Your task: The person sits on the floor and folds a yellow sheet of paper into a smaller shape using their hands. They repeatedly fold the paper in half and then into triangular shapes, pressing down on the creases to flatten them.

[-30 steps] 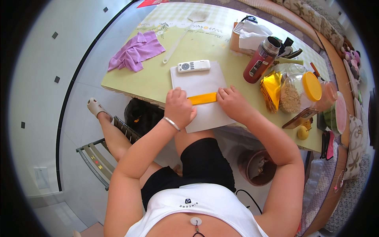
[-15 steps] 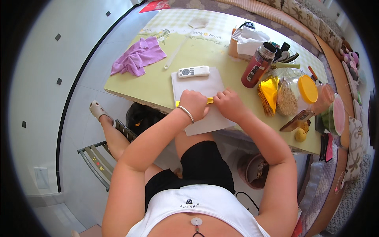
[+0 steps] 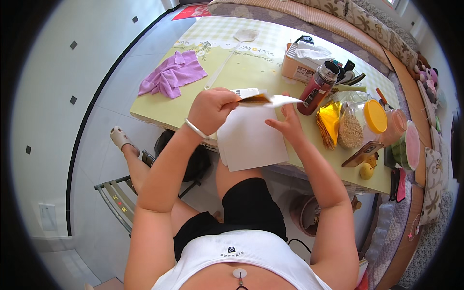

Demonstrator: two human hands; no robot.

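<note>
My left hand (image 3: 210, 110) pinches one end of a gold-and-white sheet of paper (image 3: 282, 100), lifted above the table and seen almost edge-on. Below its white end is my right hand (image 3: 289, 123), open, thumb and fingers apart; whether a fingertip touches the sheet is hard to tell. White paper (image 3: 251, 142) lies under both hands, overhanging the table's near edge. Behind the lifted sheet, a white remote control (image 3: 244, 92) is mostly hidden. Gold foil sheets (image 3: 328, 124) stand to the right of my right hand.
A red flask (image 3: 316, 89) stands open beside a tissue box (image 3: 297, 65). Further right are a yellow-lidded jar (image 3: 355, 125), a phone (image 3: 362, 153), a yellow fruit (image 3: 367, 170) and a cut watermelon (image 3: 408, 145). A purple cloth (image 3: 174, 75) and a long-handled spatula (image 3: 246, 35) lie left and far.
The gold-and-white sheet has come up off the white paper in my left hand, which moved left and away from me. My right hand has let go and opened.
</note>
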